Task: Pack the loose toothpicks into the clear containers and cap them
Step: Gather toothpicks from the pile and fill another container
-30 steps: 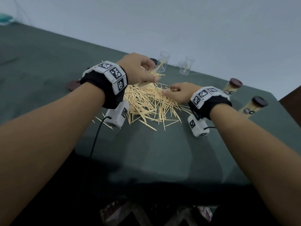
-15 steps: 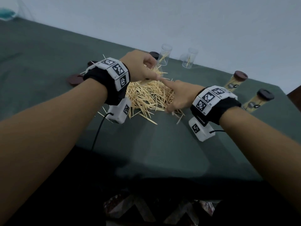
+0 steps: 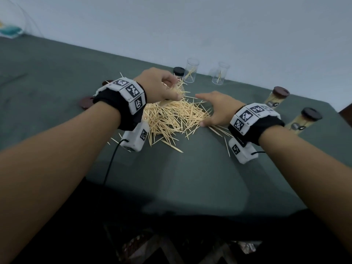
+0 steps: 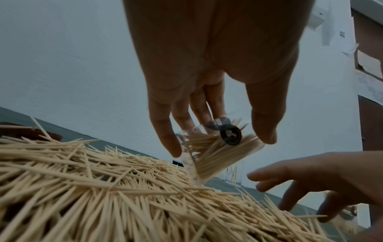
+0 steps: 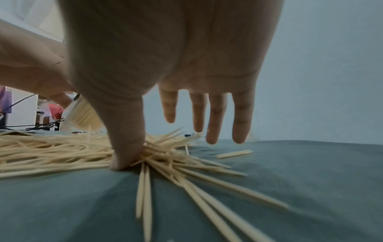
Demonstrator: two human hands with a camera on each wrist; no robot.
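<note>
A person's left hand grips a small clear plastic container packed with pale wooden toothpicks, its fingers and thumb curled round the tube, which is held tilted just above a large loose heap of pale wooden toothpicks spread over the dark green cloth-covered tabletop. A round dark sticker shows on the container's side in the left wrist view. The right hand holds nothing: its fingers are straight and spread above the cloth while the thumb tip presses down at the right edge of the heap, where several toothpicks fan out toward the camera in the right wrist view. Beyond the heap, near the far edge of the tabletop, two uncapped clear plastic containers stand upright, well apart from one another, each with only a few toothpicks inside. A dark brown round cap sits just left of them, and another dark brown cap lies on the cloth to the left of the left wrist. To the right, two filled containers with dark brown caps stand near the tabletop's right edge. Both wrists wear black bands carrying white blocks printed with black-and-white markers, and a black cable runs from the left wrist unit toward the near edge.
</note>
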